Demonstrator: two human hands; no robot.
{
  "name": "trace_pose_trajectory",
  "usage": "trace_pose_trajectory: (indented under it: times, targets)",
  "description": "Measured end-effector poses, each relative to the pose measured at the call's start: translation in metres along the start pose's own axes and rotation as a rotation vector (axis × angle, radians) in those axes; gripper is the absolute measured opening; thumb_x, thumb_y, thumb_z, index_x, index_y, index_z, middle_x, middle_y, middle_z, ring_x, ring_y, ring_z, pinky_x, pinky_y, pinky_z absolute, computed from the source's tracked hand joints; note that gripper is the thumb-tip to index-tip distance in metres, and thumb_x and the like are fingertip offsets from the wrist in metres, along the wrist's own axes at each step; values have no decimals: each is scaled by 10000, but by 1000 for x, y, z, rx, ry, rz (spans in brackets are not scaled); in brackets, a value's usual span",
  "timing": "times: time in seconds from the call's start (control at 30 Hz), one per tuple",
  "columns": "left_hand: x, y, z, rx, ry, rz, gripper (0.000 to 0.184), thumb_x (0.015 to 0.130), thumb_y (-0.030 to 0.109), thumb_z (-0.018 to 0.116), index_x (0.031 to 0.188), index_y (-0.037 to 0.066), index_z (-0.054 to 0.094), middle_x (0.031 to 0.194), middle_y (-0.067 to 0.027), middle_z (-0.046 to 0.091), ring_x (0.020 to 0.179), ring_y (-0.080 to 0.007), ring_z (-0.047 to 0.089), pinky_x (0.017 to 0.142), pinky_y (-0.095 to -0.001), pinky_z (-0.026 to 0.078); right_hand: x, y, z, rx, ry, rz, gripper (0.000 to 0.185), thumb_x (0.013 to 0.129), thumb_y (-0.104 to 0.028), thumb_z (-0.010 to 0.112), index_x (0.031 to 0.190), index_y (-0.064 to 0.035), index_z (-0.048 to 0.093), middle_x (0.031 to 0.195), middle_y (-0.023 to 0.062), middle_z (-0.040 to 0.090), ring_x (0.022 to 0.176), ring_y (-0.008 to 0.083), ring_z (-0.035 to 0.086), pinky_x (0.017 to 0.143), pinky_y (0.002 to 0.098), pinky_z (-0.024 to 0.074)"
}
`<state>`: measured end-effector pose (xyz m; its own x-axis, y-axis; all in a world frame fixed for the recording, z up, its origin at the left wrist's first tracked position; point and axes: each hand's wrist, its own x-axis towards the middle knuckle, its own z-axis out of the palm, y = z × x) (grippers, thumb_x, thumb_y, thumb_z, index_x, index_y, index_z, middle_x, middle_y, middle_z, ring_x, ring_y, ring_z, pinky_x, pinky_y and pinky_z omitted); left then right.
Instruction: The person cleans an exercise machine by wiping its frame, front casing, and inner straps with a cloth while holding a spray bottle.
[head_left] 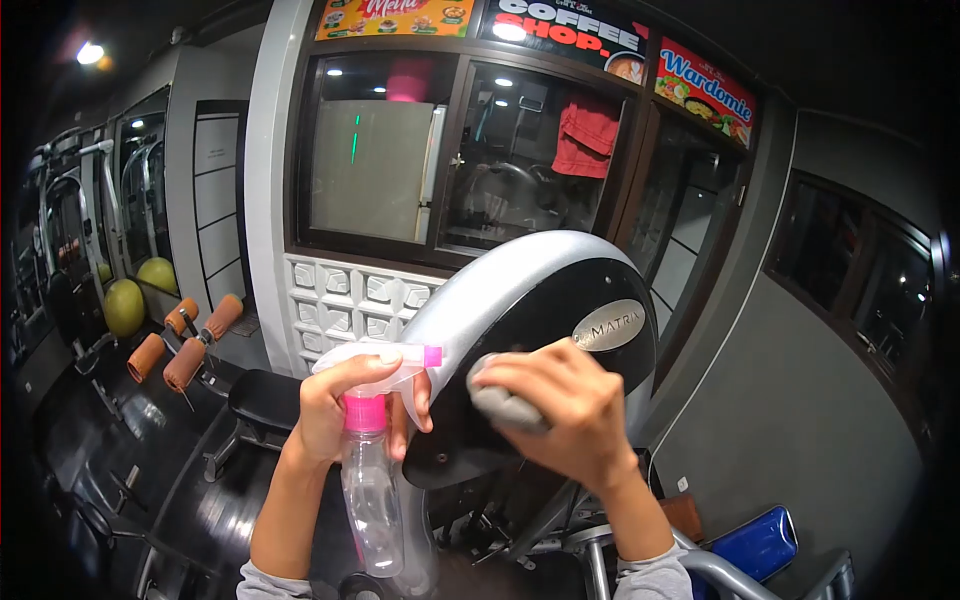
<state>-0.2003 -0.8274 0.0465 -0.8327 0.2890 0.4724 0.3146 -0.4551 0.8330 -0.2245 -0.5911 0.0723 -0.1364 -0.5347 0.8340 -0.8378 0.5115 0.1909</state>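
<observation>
4 orange rollers (185, 364) sit near a yellow-green ball (124, 308).

Spray bottle (372, 500): transparent body, pink collar (365, 412) and nozzle tip (433, 356); nearly upright, nozzle pointing right; grey cloth (510, 408): bunched, just right of the nozzle tip.

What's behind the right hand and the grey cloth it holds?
Behind the right hand and grey cloth is a black panel; an oval MATRIX badge shows just above the hand. The panel area directly behind them is covered; whether the cloth touches it is unclear.
</observation>
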Motion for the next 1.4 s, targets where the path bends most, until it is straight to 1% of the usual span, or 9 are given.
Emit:
trace_pose_trajectory:
  times: [0.23, 0.53, 0.6, 0.67, 0.73, 0.93, 1.1, 1.3, 1.4]
  targets:
    - [0, -6, -6, -115, -34, -16, 461, 917, 304, 426, 832, -102, 627, 748, -211, 662, 447, -225, 628, 431, -268, 522, 12, 39, -9, -141, 133, 187, 296, 640, -87, 776, 927, -136, 721, 907, 25, 715, 803, 231, 641, 744, 358, 535]
    - [-3, -4, -14, -142, -79, -46, 473, 922, 306, 414, 835, -109, 623, 756, -217, 663, 449, -229, 629, 431, -269, 521, 41, 1, 6, -20, -206, -113, 358, 629, -129, 814, 968, -200, 724, 951, -57, 720, 806, 171, 649, 625, 283, 550]
    - [-3, -7, -15, -154, -72, -40, 475, 922, 311, 418, 833, -108, 624, 755, -221, 663, 449, -227, 630, 428, -267, 517, 46, 14, -3, -100, -190, -69, 336, 624, -118, 810, 941, -197, 730, 916, -42, 720, 818, 183, 653, 694, 304, 557]
    - [-2, -8, -16, -167, -64, -34, 478, 922, 315, 421, 832, -107, 625, 754, -224, 663, 449, -225, 630, 425, -264, 513, 51, 32, -13, -195, -168, -3, 191, 717, -216, 782, 895, -182, 724, 879, -34, 711, 830, 189, 653, 689, 344, 566]
    - [0, -7, -18, -142, -72, -69, 476, 921, 322, 433, 831, -102, 629, 755, -232, 665, 454, -224, 635, 423, -260, 508, 59, 49, -15, -171, -143, 57, 185, 692, -185, 782, 871, -176, 735, 862, -13, 713, 825, 202, 653, 716, 352, 558]
    - [-1, -4, -15, -128, -43, -88, 479, 924, 327, 442, 841, -105, 631, 761, -236, 669, 460, -231, 640, 428, -266, 517, 85, 28, 17, 45, -266, -147, 221, 672, -171, 775, 872, -95, 721, 832, 49, 702, 845, 245, 646, 742, 377, 552]
    - [-3, -3, -15, -87, -51, -71, 479, 925, 314, 446, 854, -122, 632, 769, -222, 672, 462, -243, 640, 431, -282, 526, 102, 42, 15, 100, -383, -259, 259, 644, -163, 785, 894, -118, 734, 883, 36, 714, 836, 231, 648, 746, 350, 542]
    - [-2, 0, -13, -66, -31, -48, 472, 924, 297, 449, 855, -133, 630, 773, -224, 671, 464, -249, 641, 430, -286, 529, 99, 96, -22, -71, -289, 59, 216, 673, -190, 757, 879, -125, 745, 890, 65, 721, 873, 275, 671, 806, 377, 536]
    - [-2, -1, -14, -60, -27, -59, 485, 924, 307, 446, 849, -136, 627, 773, -237, 670, 467, -250, 644, 432, -288, 531, 92, 100, -14, -5, -231, 33, 215, 672, -177, 760, 880, -127, 746, 886, 62, 722, 869, 265, 672, 790, 373, 541]
